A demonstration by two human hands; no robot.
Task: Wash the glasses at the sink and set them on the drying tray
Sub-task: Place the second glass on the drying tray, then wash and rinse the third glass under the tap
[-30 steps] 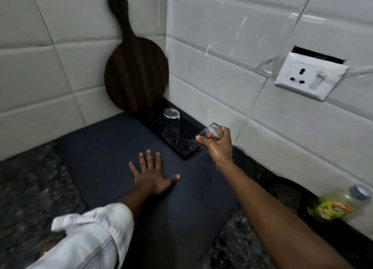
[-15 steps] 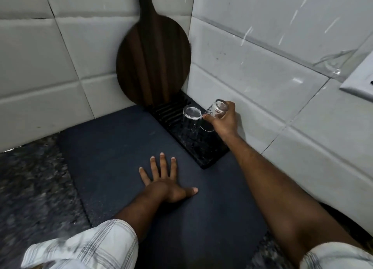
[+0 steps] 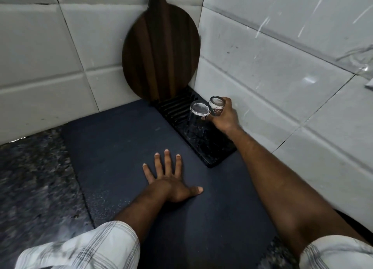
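A black ribbed drying tray [image 3: 214,155] lies in the corner against the tiled wall. One clear glass [image 3: 198,115] stands upside down on it. My right hand [image 3: 226,117] grips a second clear glass [image 3: 217,107], held base up just right of the first one and over the tray near the wall. Whether this glass touches the tray is hidden by my fingers. My left hand [image 3: 171,182] rests flat, fingers spread, on the dark mat [image 3: 113,147] in front of the tray.
A round dark wooden cutting board [image 3: 161,53] leans in the corner at the tray's far end. White tiled walls close off the back and right. Speckled granite counter [image 3: 34,178] lies left of the mat.
My right hand carried the glass farther over the tray toward the wall, beside the standing glass, and turned it more upright. The view moved closer. My left hand stayed flat on the mat.
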